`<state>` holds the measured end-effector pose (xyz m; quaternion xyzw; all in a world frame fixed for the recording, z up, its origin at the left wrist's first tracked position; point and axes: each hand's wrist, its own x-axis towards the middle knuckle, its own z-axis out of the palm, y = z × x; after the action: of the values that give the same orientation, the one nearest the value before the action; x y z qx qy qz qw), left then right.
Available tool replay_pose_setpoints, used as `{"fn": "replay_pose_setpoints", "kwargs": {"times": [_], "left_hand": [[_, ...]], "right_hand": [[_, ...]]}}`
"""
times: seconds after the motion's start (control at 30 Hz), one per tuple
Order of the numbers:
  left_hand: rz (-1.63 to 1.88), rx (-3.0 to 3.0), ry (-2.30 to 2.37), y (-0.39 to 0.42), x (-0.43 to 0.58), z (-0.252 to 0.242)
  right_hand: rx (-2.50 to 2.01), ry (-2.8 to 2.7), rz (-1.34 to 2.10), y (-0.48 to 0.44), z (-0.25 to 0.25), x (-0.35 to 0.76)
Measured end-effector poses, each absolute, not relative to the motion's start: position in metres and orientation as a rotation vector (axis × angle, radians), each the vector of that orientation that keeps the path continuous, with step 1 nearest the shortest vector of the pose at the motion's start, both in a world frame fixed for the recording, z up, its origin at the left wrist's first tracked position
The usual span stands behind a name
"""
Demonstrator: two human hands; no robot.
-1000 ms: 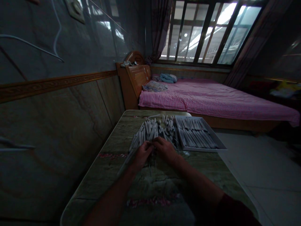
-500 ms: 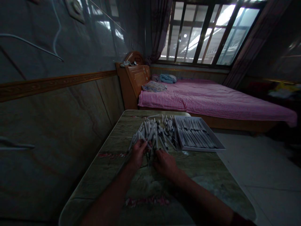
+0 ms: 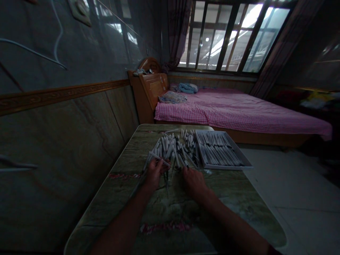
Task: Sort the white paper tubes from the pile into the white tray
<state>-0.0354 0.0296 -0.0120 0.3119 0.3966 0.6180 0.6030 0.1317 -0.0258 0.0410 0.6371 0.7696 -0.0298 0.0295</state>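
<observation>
My left hand [image 3: 154, 174] is closed around a slim white pen [image 3: 156, 155], which points up and to the left above the table. Dark thin pieces [image 3: 167, 177] lie just right of that hand. At the near edge of the pile of white pens [image 3: 166, 144] is my right hand [image 3: 194, 181], its fingers drawn together by some dark ends. What these fingers pinch, if anything, is hidden. Many pens in the pile have black parts. To the right, a shallow white box [image 3: 247, 163] holds pens laid in two rows.
All of this rests on a marble-patterned table [image 3: 164, 209] with rounded corners. A tiled wall [image 3: 66, 148] runs along the left. Beyond the table stands a bed [image 3: 233, 109] with a pink checked sheet. White cables [image 3: 34, 51] stick out from the wall.
My right hand has moved slightly right, away from my left hand. The pen in my left hand now slants more to the left. The view has shifted a little.
</observation>
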Motion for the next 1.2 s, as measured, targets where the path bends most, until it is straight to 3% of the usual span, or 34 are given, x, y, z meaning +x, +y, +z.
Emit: {"fn": "replay_pose_setpoints", "kwargs": {"times": [0.37,1.2], "left_hand": [[1.494,0.567,0.875,0.032,-0.037,-0.013],[1.48,0.599,0.936,0.031,-0.04,-0.015]], "right_hand": [[2.065,2.937,-0.305,-0.024,0.001,0.153],[1.975,2.975,-0.358,-0.029,0.001,0.151]]}}
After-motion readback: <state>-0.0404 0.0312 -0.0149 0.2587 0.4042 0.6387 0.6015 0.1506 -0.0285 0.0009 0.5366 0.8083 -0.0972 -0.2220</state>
